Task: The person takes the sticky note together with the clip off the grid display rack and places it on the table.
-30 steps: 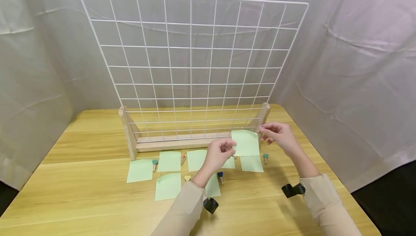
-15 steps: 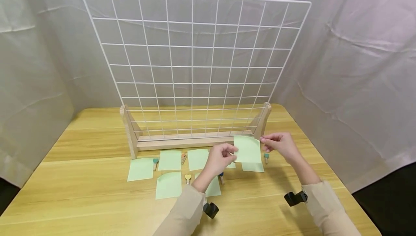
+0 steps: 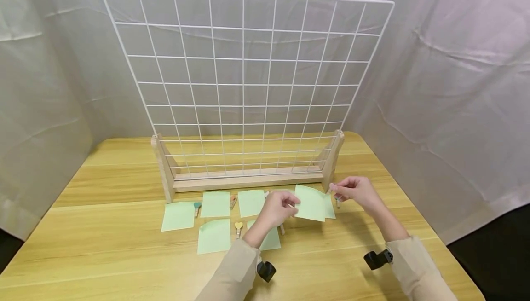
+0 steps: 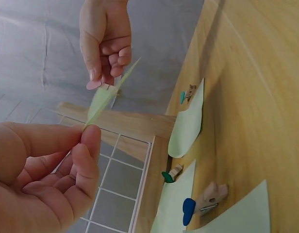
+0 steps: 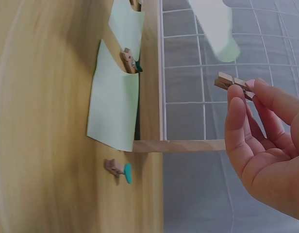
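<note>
My left hand (image 3: 278, 209) pinches a pale green paper note (image 3: 309, 203) by its left edge, thumb against index finger. The sheet is raised above the table and tilted, its right side free. Just right of it, my right hand (image 3: 356, 193) holds a small wooden clothespin (image 5: 232, 83) between thumb and fingertips. A pink decoration (image 4: 93, 85) on this clothespin shows in the left wrist view. The right wrist view has a gap between the clothespin and the paper. Below the raised note, another green note (image 3: 330, 205) lies on the table, partly covered.
A white wire grid (image 3: 243, 84) stands behind the hands in a wooden stand (image 3: 248, 182). More green notes (image 3: 178, 217) lie in front of it. Between them are heart-topped clothespins, including a yellow one (image 3: 239, 226), a blue one (image 4: 189, 211) and a teal one (image 5: 127, 173).
Both hands have come down from near the stand's base. The note has lowered and turned, and its right corner, earlier at the right fingertips, is now apart from them.
</note>
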`<state>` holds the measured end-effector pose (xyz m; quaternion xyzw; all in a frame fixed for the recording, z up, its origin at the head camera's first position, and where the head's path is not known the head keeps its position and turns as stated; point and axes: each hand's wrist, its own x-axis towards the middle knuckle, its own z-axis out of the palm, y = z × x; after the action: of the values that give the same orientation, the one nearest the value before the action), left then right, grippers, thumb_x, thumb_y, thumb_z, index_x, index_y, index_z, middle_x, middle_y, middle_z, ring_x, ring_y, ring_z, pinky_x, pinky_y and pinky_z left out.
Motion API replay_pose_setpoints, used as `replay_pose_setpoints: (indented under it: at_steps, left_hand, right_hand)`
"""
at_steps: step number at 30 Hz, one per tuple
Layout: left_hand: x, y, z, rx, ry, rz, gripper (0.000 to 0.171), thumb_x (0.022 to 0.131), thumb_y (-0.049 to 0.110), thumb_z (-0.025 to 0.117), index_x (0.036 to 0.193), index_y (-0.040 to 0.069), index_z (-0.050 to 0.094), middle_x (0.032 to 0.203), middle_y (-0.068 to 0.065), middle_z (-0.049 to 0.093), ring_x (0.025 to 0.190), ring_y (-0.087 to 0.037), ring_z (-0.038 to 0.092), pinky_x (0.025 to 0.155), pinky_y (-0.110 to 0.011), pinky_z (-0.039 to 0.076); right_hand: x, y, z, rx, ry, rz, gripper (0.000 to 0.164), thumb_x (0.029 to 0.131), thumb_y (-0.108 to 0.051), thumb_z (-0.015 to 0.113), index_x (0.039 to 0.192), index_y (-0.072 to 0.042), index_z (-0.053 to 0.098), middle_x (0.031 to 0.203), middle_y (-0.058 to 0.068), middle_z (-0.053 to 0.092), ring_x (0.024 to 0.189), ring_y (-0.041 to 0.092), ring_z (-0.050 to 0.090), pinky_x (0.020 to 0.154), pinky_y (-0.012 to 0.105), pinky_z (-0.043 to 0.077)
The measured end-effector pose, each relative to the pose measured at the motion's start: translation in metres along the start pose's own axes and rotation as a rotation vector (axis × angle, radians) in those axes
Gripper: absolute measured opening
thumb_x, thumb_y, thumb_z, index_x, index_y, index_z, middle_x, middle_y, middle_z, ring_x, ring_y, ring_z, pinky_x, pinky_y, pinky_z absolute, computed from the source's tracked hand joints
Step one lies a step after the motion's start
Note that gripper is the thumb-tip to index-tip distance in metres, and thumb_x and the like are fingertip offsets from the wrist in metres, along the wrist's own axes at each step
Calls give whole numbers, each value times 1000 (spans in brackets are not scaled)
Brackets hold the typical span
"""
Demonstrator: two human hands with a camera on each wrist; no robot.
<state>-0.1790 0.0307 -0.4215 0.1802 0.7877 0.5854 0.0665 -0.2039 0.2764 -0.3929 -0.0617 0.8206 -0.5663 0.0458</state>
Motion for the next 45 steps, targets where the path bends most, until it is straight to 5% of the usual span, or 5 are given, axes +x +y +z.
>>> replay_pose_setpoints:
  at_steps: [10, 16, 22, 28, 45]
  left_hand:
    - [-2, -4, 2, 41, -33, -31, 11, 75, -5, 65, 85, -1, 66, 73, -4, 61, 59, -10, 54, 72, -35, 47]
    - [-3, -8, 6, 29, -43, -69, 10, 75, -4, 65, 84, 0, 66, 72, 0, 58, 61, -9, 52, 56, -22, 46]
    - [-6, -8, 10, 10, -36, -103, 10, 74, -6, 64, 83, -1, 65, 71, -1, 56, 62, -11, 52, 55, -21, 46]
    - [-8, -10, 12, -1, -45, -140, 9, 74, -7, 63, 82, -2, 64, 68, -2, 56, 59, -12, 53, 50, -21, 46]
    - [-15, -14, 18, -5, -125, -229, 9, 74, -14, 60, 79, -8, 64, 66, -7, 59, 51, -19, 59, 51, -28, 51]
  right_hand:
    - [11, 52, -7, 58, -85, -92, 16, 81, -16, 66, 84, 0, 65, 76, 13, 65, 63, 22, 61, 58, 35, 52]
    - [-4, 25, 3, 19, -47, 16, 28, 80, -9, 66, 87, 17, 57, 74, 21, 62, 61, 23, 60, 61, 40, 52]
    - [12, 74, -3, 41, -121, -13, 14, 80, -10, 66, 87, 1, 62, 74, 12, 64, 61, 20, 60, 57, 34, 52]
    - [-8, 38, 10, 31, -189, 27, 20, 79, -2, 63, 87, 14, 53, 72, 13, 60, 58, 16, 57, 53, 29, 51]
    - [-10, 47, 10, -45, -404, 133, 16, 81, 1, 57, 89, 14, 54, 72, 10, 59, 58, 16, 57, 53, 26, 49]
